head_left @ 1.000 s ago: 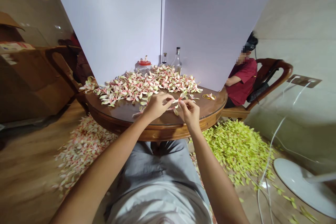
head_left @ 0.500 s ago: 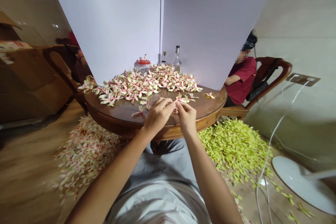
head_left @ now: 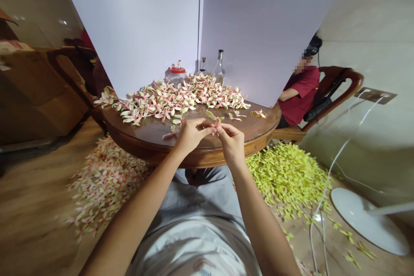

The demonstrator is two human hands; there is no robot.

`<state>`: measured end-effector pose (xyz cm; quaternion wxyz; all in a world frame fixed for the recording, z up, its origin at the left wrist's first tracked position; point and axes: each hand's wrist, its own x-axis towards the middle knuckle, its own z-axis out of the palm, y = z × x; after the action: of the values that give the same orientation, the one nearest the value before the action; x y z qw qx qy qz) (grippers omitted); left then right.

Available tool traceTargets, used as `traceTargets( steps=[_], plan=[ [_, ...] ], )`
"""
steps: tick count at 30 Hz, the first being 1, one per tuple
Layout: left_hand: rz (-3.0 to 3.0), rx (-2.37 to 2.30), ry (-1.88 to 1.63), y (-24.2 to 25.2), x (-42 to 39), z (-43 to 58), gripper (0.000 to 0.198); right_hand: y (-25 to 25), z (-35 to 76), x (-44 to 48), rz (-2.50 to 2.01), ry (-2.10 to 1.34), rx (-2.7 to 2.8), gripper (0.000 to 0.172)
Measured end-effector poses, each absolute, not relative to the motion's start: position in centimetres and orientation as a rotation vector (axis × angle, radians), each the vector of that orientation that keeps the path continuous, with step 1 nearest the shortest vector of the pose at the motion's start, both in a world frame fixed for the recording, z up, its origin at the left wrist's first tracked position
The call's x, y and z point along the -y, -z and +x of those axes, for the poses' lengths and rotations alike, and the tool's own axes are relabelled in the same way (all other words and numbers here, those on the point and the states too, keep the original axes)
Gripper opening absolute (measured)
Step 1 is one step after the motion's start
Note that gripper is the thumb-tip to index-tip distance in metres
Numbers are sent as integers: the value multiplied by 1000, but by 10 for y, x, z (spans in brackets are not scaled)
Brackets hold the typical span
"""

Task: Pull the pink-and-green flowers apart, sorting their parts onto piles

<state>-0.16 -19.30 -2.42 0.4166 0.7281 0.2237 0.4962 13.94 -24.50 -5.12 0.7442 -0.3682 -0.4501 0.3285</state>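
Note:
Both of my hands hover over the round wooden table, close together. My left hand and my right hand pinch a small pink-and-green petal-like piece between their fingertips. A wide heap of pink-and-cream petals lies on the table just beyond my hands. A few loose pieces sit to the right of it, and a small yellow-ringed bundle lies near the table's right edge.
A red-lidded jar and glass bottles stand behind the heap, against white boards. A person in a red shirt sits at the right. Pale pink and yellow-green heaps cover the floor, near a white fan base and cables.
My hands have drawn slightly closer around the small piece. The whole view has shifted, with the table sitting a little higher in the picture.

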Motion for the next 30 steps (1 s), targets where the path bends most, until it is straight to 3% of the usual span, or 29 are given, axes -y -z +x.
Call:
traceTargets(
  steps=[19,30],
  plan=[
    [2097,-614,-1264,1,217,-13,21,38,134,255,-774,-637,1010,12],
    [1717,-324,-1243,18,195,-7,26,34,127,260,-792,-668,1023,16]
  ],
)
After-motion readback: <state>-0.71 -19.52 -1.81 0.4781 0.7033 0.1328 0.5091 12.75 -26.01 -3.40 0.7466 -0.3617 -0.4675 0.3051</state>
